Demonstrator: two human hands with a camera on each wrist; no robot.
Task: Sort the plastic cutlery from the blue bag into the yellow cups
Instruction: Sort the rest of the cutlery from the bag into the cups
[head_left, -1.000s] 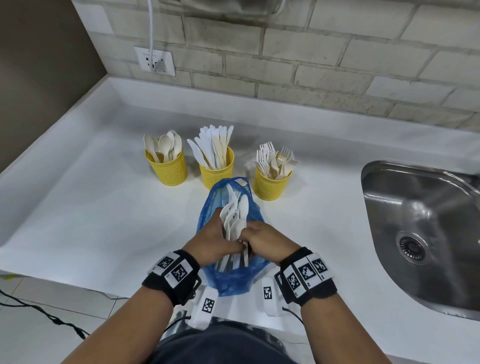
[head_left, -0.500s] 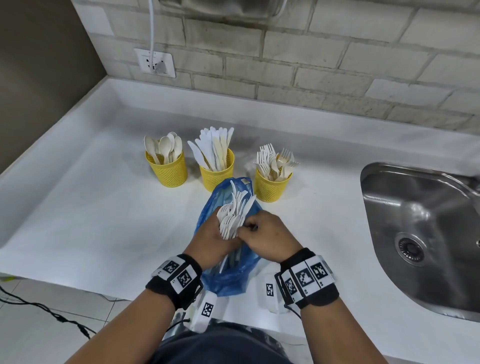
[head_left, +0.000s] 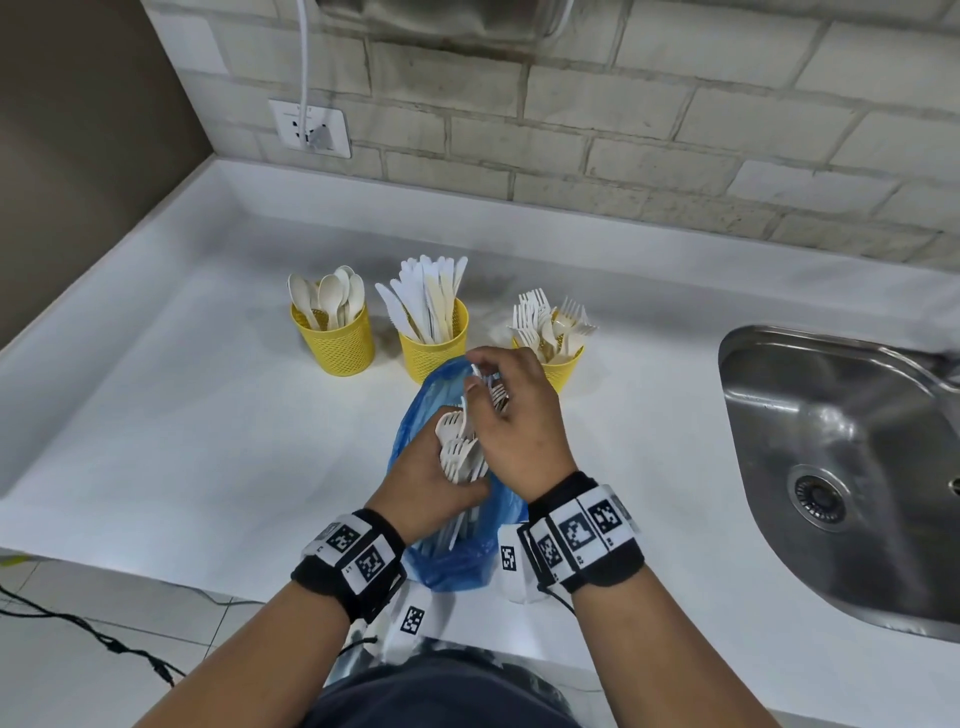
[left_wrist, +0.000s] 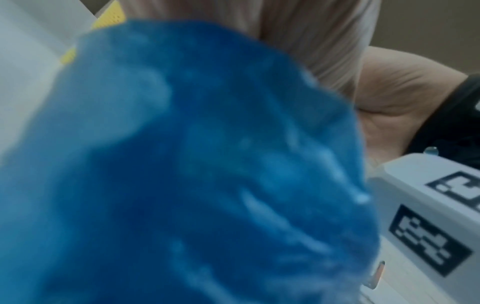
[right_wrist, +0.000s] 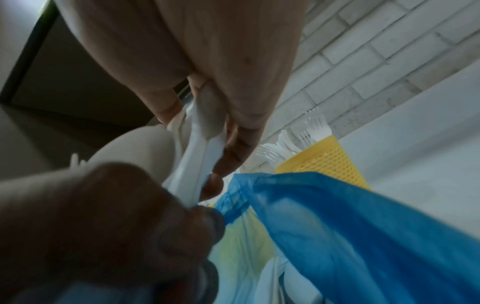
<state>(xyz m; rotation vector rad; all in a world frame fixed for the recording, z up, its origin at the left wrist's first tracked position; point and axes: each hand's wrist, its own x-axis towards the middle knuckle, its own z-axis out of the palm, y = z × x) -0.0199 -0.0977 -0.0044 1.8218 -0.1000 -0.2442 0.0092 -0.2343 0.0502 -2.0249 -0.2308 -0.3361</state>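
A steel sink (head_left: 852, 467) sits in the white counter (head_left: 182, 441). On the brick wall (head_left: 675, 130) is a socket (head_left: 310, 127) with a white cable (head_left: 305, 52).

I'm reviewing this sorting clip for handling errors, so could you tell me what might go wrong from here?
The left hand holds a loose bundle of cutlery over the blue bag; pieces could slip out. The right hand pinches several pieces at once, so mixed types might land in one cup.
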